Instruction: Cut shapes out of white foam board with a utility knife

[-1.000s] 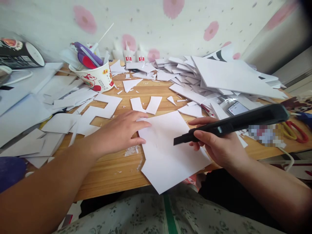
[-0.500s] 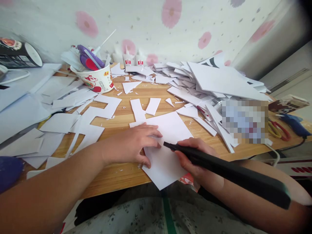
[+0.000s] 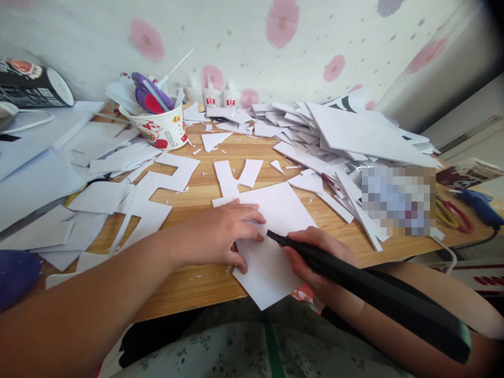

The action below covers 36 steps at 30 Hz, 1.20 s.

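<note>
A white foam board sheet (image 3: 271,273) lies at the table's front edge, one corner jutting over it. My left hand (image 3: 232,231) rests on its left part, fingers spread and pressing lightly, thumb apart near the left edge. In my right hand (image 3: 318,254) is a long black utility knife (image 3: 378,289), gripped near its front end. The knife's tip points left, just right of my left fingertips, at or close to the board; its blade is hard to make out. Beyond the sheet lie a cut white strip (image 3: 226,178) and a small white piece (image 3: 251,172).
White offcuts (image 3: 98,197) cover the left side. A taller scrap pile (image 3: 362,131) stands back right. Behind are a paper tub (image 3: 165,131) with purple-handled scissors and small glue bottles (image 3: 210,98). Pliers (image 3: 459,215) and a blue tool (image 3: 478,207) lie far right.
The knife's rear end has dipped lower, while its tip stays at nearly the same place over the board. My left hand keeps its position on the sheet. The whole view has shifted slightly.
</note>
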Motion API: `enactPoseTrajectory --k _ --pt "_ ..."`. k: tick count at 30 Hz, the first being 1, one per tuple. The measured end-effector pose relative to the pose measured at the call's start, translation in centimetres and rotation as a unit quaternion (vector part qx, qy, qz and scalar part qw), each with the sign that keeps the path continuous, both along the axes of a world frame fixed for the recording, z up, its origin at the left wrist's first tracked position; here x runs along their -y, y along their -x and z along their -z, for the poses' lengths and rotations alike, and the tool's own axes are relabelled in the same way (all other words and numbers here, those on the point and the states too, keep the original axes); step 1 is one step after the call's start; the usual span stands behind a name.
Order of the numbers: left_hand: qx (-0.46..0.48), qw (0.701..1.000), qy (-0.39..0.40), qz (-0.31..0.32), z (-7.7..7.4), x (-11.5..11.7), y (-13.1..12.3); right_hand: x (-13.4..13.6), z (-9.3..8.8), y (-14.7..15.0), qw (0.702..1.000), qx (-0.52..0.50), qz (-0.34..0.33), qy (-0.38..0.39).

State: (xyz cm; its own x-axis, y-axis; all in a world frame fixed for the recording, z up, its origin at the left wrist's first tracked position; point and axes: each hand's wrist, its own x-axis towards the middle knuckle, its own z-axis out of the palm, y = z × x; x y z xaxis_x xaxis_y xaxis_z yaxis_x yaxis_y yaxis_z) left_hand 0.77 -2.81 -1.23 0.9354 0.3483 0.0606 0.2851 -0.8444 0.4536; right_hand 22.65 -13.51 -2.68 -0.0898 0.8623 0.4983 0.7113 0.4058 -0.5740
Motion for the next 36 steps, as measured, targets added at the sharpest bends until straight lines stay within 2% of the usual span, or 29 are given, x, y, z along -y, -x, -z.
enactPoseTrajectory --k 3,8,18,24,29,33,36 --pt "-0.002 1.000 0.013 -0.011 -0.07 0.11 0.08 0.25 0.48 -0.12 1.000 0.019 -0.016 -0.009" --pt "-0.002 1.000 0.026 -0.017 -0.15 0.18 0.12 0.47 0.42 -0.03 1.000 0.009 -0.006 -0.009" --pt "-0.022 1.000 0.015 -0.013 -0.18 0.20 0.16 0.17 0.53 -0.07 0.999 0.013 -0.025 -0.017" --pt "-0.042 0.999 0.010 -0.026 -0.81 0.36 -0.10 0.05 0.67 -0.37 0.998 0.028 -0.048 -0.014" --pt "-0.058 0.998 0.008 -0.036 -0.72 0.26 -0.20 0.00 0.54 -0.43 0.999 0.010 -0.033 0.009" --pt "-0.074 0.996 0.023 -0.044 -0.44 -0.01 -0.32 -0.01 0.61 -0.49 0.998 0.008 -0.066 -0.019" --pt "-0.107 0.993 0.028 -0.044 -0.67 -0.09 -0.52 0.29 0.59 -0.63 0.998 0.006 -0.062 -0.028"
